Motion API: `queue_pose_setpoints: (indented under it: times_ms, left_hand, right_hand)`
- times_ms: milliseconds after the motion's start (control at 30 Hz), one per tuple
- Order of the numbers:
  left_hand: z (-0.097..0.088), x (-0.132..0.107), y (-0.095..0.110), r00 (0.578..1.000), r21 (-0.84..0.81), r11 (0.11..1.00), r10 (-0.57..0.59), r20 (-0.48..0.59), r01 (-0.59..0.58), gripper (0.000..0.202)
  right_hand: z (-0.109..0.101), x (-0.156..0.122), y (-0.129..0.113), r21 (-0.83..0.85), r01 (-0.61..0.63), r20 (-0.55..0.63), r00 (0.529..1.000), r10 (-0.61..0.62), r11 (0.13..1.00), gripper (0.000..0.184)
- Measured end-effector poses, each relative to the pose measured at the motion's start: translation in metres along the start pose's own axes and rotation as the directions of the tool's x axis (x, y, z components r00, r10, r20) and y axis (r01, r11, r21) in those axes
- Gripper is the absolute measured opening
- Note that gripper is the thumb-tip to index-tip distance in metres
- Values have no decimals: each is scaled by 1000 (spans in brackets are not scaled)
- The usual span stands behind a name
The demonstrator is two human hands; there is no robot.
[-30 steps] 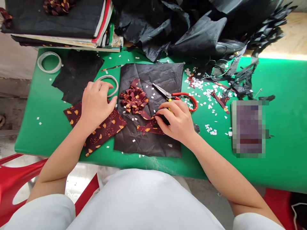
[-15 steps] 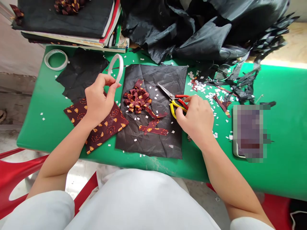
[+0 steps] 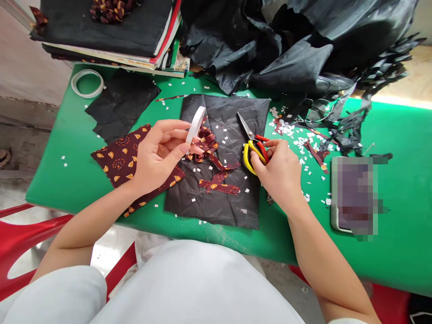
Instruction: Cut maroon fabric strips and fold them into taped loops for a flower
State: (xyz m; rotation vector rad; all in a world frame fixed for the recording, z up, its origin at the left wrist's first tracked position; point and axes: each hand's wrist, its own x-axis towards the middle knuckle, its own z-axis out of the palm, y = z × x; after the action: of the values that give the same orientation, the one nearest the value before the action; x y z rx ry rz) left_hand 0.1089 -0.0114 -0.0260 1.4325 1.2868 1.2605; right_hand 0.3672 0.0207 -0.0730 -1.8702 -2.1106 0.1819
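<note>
My left hand (image 3: 162, 155) is closed on a thin white roll of tape (image 3: 196, 125), held on edge over the black sheet (image 3: 232, 202). Behind the roll and my fingers, a maroon ribbon-like bow (image 3: 206, 143) is partly hidden on that sheet. Two crossed maroon strips (image 3: 221, 183) lie in front of the bow. My right hand (image 3: 280, 173) grips the red and yellow handles of a pair of scissors (image 3: 251, 139), blades pointing away from me. Under my left forearm lies a piece of patterned maroon fabric (image 3: 123, 157).
Another tape roll (image 3: 74, 90) lies at the far left near a black piece (image 3: 123, 99). Stacked books (image 3: 101, 40) and crumpled black sheeting (image 3: 236, 49) line the back. White paper bits (image 3: 286, 128) are scattered about. A pixelated phone-like object (image 3: 334, 198) is at right.
My left hand has carried the tape roll to the right, from beside the black sheet to over the bow. The scissors have turned slightly upright in my right hand. The view has shifted a little.
</note>
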Motion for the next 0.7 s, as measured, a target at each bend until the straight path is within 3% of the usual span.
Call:
queue_pose_setpoints:
  times_ms: [133,400,567,700]
  left_hand:
    - [0,0,1,999,-59,998,7,44,-5,28]
    - [2,-1,3,998,-100,995,-16,67,22,20]
    - [4,-1,1,995,-159,987,43,89,-29,17]
    - [6,-1,-3,988,-199,977,103,116,-78,16]
  right_hand:
    - [4,0,0,12,11,-28,1000,-10,1000,33]
    - [3,-2,-2,-33,118,-181,976,-122,992,21]
    - [4,-7,-7,96,190,-259,953,-159,977,24]
    - [2,-12,-14,208,335,-298,917,-267,919,27]
